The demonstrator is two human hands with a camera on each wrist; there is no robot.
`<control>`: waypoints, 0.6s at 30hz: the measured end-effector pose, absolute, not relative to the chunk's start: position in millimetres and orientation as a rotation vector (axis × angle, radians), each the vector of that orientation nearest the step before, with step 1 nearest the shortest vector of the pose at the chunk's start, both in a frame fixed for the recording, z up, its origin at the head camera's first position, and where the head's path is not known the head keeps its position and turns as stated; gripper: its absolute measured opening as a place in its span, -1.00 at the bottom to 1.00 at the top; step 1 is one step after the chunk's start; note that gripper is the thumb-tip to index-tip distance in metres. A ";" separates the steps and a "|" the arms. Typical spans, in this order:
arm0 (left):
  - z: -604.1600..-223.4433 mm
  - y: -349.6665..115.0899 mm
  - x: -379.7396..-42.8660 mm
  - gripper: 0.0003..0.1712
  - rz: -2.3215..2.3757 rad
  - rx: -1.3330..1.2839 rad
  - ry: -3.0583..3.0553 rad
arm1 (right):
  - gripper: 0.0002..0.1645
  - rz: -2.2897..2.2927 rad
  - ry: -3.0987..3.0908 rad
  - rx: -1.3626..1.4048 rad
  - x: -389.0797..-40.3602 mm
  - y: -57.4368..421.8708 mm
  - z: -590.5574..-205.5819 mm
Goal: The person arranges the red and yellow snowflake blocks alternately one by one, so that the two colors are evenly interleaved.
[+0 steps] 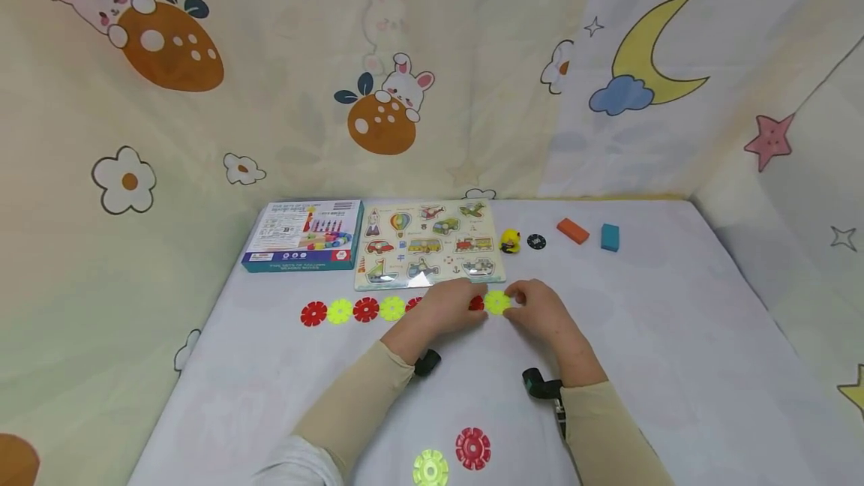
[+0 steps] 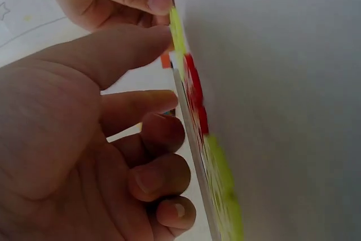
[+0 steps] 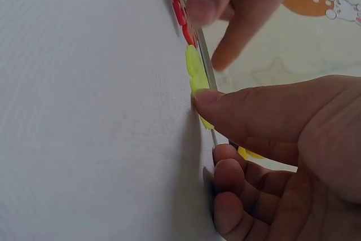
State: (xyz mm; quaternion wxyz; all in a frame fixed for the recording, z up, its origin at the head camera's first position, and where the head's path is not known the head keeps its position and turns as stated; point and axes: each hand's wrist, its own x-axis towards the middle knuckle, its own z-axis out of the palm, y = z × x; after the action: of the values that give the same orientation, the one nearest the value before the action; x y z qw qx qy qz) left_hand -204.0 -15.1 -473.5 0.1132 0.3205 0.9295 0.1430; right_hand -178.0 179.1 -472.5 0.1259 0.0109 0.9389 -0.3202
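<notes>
A row of alternating red and yellow-green flower-shaped plastic discs lies on the white table. At its right end is a yellow-green disc, whose right edge my right hand pinches between thumb and forefinger. My left hand is over the row, thumb and forefinger spread near the neighbouring red disc, its other fingers loosely bent. In the right wrist view the right thumb presses on the yellow-green disc's edge. The left hand covers part of the row. Farther left lie a red disc and a yellow-green disc.
Behind the row lie a wooden picture puzzle board and a boxed toy set. To their right are a yellow figure, a black round chip, an orange block and a blue block. Two loose discs, one red, lie near the front.
</notes>
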 end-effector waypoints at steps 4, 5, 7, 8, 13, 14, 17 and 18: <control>-480.3 -9.5 -205.9 -0.49 0.434 0.958 2.708 | -0.55 -0.936 2.703 0.032 -178.6 177.1 -473.8; -481.5 -9.0 -206.3 -0.48 0.441 0.960 2.703 | -0.54 -0.935 2.696 0.039 -178.5 177.3 -474.0; -484.0 -7.9 -207.5 -0.51 0.442 0.977 2.704 | -0.51 -0.934 2.684 0.033 -178.2 179.2 -472.6; -484.8 -7.3 -208.3 -0.52 0.443 0.984 2.707 | -0.49 -0.924 2.683 0.031 -177.9 180.1 -470.5; -484.9 -5.1 -212.3 -0.50 0.442 0.984 2.739 | -0.30 -0.856 2.692 -0.032 -172.4 176.7 -446.0; -485.1 -4.9 -212.8 -0.50 0.443 0.983 2.745 | -0.28 -0.853 2.690 -0.054 -168.5 174.0 -439.1; -486.0 -5.1 -212.9 -0.53 0.466 0.988 2.741 | -0.25 -0.854 2.679 -0.139 -148.7 163.0 -422.1; -486.6 -5.2 -212.6 -0.55 0.476 1.000 2.735 | -0.27 -0.841 2.679 -0.166 -139.1 158.1 -417.1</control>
State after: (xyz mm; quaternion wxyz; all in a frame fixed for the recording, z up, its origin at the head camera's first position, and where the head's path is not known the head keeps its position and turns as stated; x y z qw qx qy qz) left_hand -212.6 -5.2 -486.6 0.0953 0.3375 0.9226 0.1605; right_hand -139.1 158.1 -417.1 0.1638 -0.0581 0.9396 -0.2950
